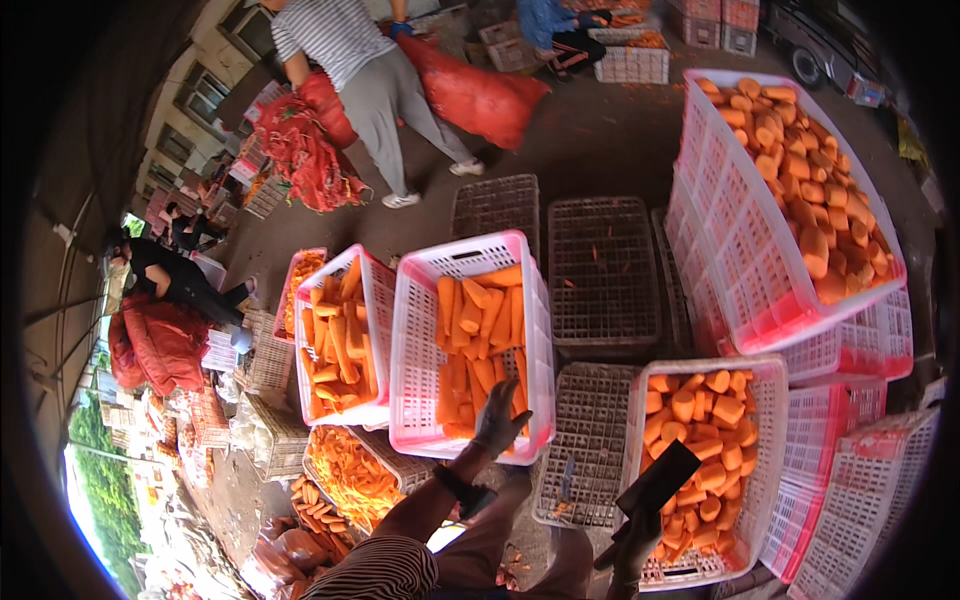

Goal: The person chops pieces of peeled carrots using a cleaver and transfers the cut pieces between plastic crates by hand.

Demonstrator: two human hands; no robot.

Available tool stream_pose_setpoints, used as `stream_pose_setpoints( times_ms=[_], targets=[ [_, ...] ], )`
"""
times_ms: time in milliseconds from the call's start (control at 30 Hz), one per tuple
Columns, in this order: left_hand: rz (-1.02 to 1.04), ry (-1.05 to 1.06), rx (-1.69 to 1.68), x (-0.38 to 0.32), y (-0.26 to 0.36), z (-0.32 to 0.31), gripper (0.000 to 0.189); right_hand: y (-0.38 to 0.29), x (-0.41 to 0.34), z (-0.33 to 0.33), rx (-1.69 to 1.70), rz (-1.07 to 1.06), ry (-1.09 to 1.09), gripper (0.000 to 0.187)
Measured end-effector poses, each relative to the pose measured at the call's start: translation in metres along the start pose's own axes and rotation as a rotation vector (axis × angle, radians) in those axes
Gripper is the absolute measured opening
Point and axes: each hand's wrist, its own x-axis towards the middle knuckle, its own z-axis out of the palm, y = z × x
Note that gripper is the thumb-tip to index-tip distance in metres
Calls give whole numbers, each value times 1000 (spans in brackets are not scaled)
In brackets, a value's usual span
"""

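My left hand (pixel 501 421), gloved, reaches over the near end of a white and pink plastic crate (pixel 414 337) of peeled whole carrots (pixel 480 315). Its fingers are partly spread; whether they touch a carrot cannot be told. A dark band sits on that wrist. In my gloved right hand (pixel 637 536) is the handle of a cleaver (pixel 658 478) with a wide dark blade. The blade is held over a second crate (pixel 766 420) filled with cut carrot pieces (pixel 701 465).
Another carrot crate (pixel 379 300) stands left, above a crate of peelings (pixel 352 465). Dark crates (pixel 604 270) lie ahead. A tall stack (pixel 712 225) with carrot pieces rises at right. A person in a striped shirt (pixel 330 37) handles red sacks (pixel 480 90); others work farther off.
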Motion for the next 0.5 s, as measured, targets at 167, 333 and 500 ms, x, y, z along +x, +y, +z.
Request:
stream_pose_setpoints(
  times_ms=[167,333,500],
  targets=[
    [-52,-281,107,-21,-53,33,53,27,-6,-47,-67,-130,119,24],
    [-691,-590,-240,-49,-80,38,56,68,-5,-68,-142,-77,111,23],
    [-399,-1051,403,-22,-130,8,62,55,-18,-43,-128,-23,102,23]
  ],
)
